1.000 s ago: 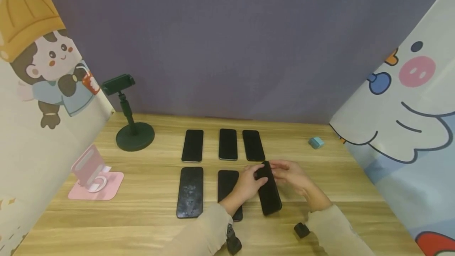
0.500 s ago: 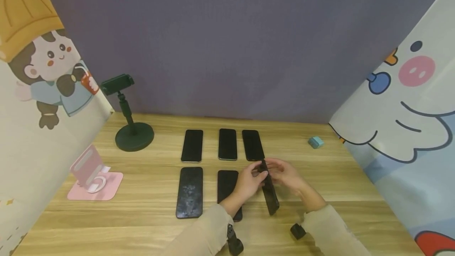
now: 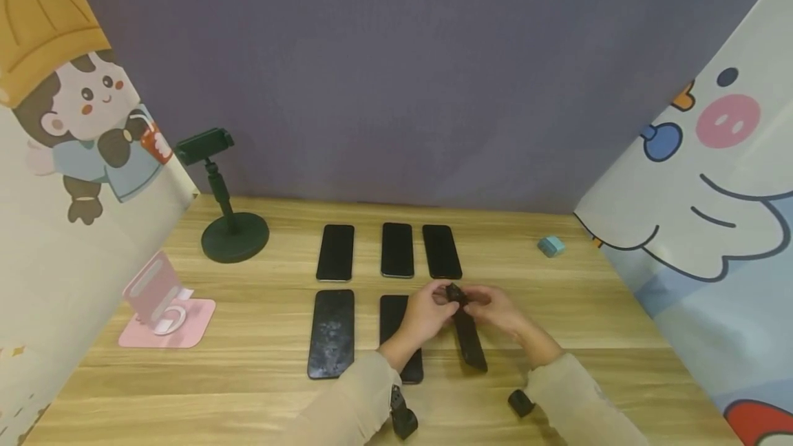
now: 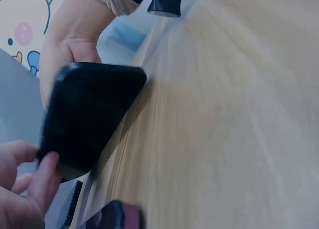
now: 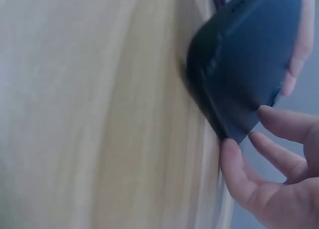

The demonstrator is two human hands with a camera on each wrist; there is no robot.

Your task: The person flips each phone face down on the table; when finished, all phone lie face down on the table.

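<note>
so, a grey curtain point(image 3: 384, 88) covered the whole back, with a wooden desk point(image 3: 248, 405) in front of it. a dark green stand point(image 3: 234, 241) sat at the desk's back left, and a pink stand point(image 3: 151, 289) stood closer to the person on that same side. the left hand point(image 3: 426, 312) and right hand point(image 3: 500, 312) were both on one black phone point(image 3: 469, 346), fingers narrowed on it, each pinching near its far end. that phone was tipped up on its side, right of the front row; couldn't tell if its low edge touched the desk. five other phones lay flat: three in a back row, a smudgy phone point(image 3: 331, 334) at front left, and one partly under the left forearm. smallest was a little teal block point(image 3: 551, 246), well off to the right.
</note>
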